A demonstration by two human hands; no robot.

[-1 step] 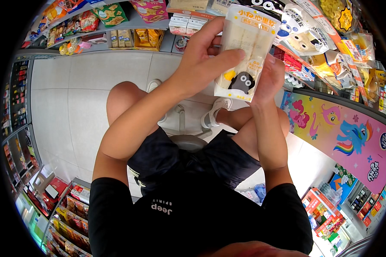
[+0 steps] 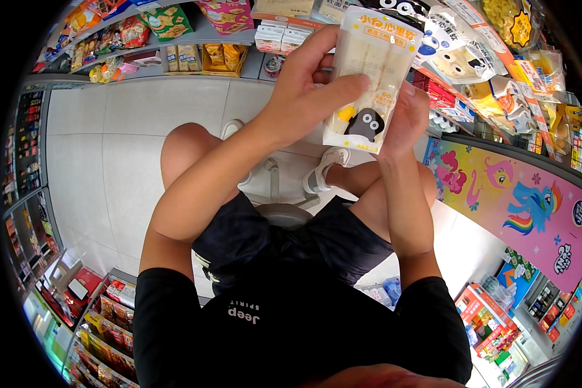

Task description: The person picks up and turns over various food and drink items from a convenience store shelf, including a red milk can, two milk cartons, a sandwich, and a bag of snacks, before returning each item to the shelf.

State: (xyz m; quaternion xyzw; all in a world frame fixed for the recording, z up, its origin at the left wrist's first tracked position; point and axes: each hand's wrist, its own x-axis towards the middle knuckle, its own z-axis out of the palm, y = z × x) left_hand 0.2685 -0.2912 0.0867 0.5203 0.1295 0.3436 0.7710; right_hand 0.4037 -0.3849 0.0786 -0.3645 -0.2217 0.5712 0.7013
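Observation:
A packaged bread (image 2: 374,59) is held up in front of me at the upper middle, close to the shelves. Its wrapper is part clear and part white, with a black cartoon face near the lower end and pale bread showing through. My left hand (image 2: 304,94) grips its left side, the thumb lying across the front and the fingers curled behind. On the lower right edge, my right hand (image 2: 407,119) is closed round the package, its fingers mostly hidden behind it. Just beyond lie more white bags with cartoon eyes (image 2: 459,55) on the right-hand shelf.
Snack shelves (image 2: 142,72) curve along the far side. Packaged goods (image 2: 498,107) fill a rack at right, above a pink and yellow cartoon panel (image 2: 530,200). A stool (image 2: 284,215) is between my legs on the tiled floor (image 2: 103,174). Another snack rack (image 2: 103,323) stands at lower left.

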